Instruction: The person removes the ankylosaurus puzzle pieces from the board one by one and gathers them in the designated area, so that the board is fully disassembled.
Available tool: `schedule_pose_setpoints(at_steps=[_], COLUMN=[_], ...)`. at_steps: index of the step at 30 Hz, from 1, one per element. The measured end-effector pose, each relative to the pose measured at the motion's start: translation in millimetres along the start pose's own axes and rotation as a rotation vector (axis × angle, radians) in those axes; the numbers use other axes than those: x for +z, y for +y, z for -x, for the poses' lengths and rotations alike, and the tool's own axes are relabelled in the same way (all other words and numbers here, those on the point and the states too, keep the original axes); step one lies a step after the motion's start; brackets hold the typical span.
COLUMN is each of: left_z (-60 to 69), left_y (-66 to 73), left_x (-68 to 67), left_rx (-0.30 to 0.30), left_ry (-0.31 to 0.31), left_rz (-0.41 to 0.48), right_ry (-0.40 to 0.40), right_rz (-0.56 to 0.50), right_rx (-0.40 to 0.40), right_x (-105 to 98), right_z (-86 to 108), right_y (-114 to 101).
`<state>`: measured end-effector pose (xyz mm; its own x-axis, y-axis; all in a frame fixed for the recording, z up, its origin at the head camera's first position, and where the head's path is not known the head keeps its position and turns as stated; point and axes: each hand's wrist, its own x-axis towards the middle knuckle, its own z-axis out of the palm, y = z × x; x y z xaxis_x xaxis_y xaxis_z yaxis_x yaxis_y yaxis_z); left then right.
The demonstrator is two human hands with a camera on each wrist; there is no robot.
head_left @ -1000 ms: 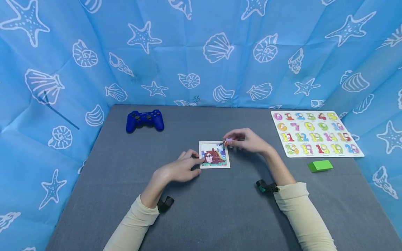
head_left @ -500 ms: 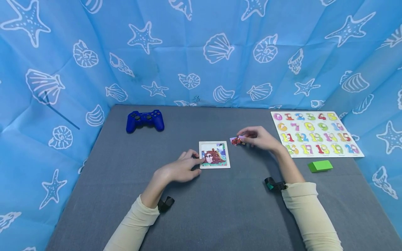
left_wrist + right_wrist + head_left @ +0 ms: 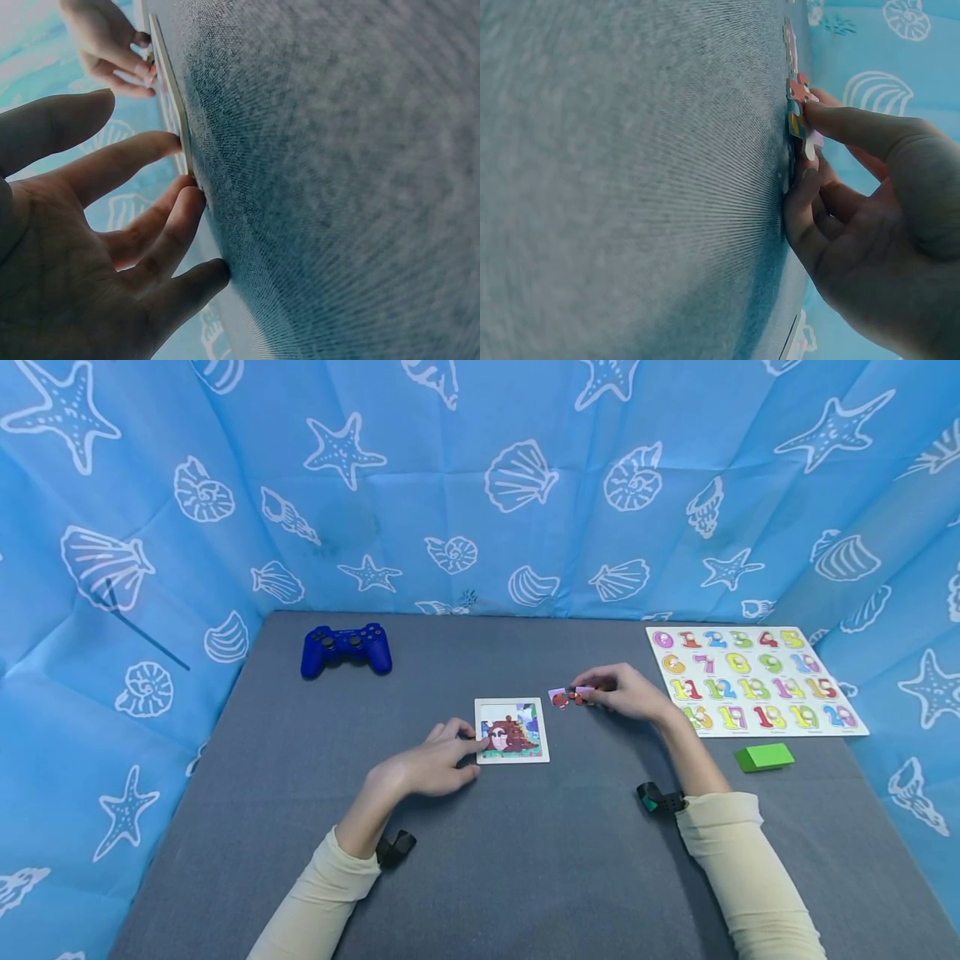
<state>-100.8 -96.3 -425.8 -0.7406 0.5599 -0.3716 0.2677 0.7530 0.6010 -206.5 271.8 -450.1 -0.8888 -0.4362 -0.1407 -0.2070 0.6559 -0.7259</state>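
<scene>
A small square picture puzzle in a white frame [image 3: 512, 758] lies mid-table, its upper left part white. The left hand [image 3: 427, 762] rests at its left edge, index fingertip on the picture; in the left wrist view that hand [image 3: 112, 225] has its fingers extended against the frame's edge [image 3: 182, 127]. Right of the frame, the right hand [image 3: 622, 692] pinches a puzzle piece [image 3: 581, 695] beside another reddish piece [image 3: 558, 698]. Seen from the right wrist, the right hand [image 3: 870, 195] holds a colourful piece [image 3: 799, 124] between thumb and fingers, close to the table.
A blue game controller [image 3: 347, 648] lies at the back left. At the right are a white number board [image 3: 757, 681] and a green block [image 3: 765, 757] in front of it. A blue patterned curtain [image 3: 480, 485] hangs behind the grey table [image 3: 510, 860].
The right hand has moved right, away from the frame's top right corner, with a piece, and a reddish piece now shows on the table beside it. The left hand has stayed in place.
</scene>
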Motion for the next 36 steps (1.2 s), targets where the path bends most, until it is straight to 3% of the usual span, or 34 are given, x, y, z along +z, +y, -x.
schedule_pose_setpoints(at_steps=[11, 16, 20, 23, 30, 34, 36], left_z=[-0.5, -8.9, -4.2, 0.7, 1.7, -0.4, -4.6], left_y=[-0.2, -15.4, -9.3, -0.9, 1.6, -1.1, -8.9], left_x=[-0.8, 5.3, 1.6, -2.1, -1.8, -0.9, 2.1], left_rx=[-0.004, 0.028, 0.022, 0.001, -0.015, -0.009, 0.015], left_ry=[-0.008, -0.003, -0.01, -0.015, -0.013, -0.014, -0.009], left_rz=[0.007, -0.008, 0.008, 0.007, -0.003, -0.003, -0.011], right_ry=[0.028, 0.073, 0.113, 0.11, 0.095, 0.081, 0.078], right_rz=[0.047, 0.046, 0.033, 0.016, 0.024, 0.017, 0.015], right_rx=[-0.004, -0.021, -0.04, -0.048, -0.056, -0.055, -0.056], right_x=[2.9, 5.0, 8.9, 12.6, 17.9, 19.2, 19.8], right_z=[-1.4, -2.7, -4.0, -6.1, -10.6, -12.0, -12.0], right_y=[-0.2, -1.3, -2.7, -4.5, -9.5, -9.8, -10.3])
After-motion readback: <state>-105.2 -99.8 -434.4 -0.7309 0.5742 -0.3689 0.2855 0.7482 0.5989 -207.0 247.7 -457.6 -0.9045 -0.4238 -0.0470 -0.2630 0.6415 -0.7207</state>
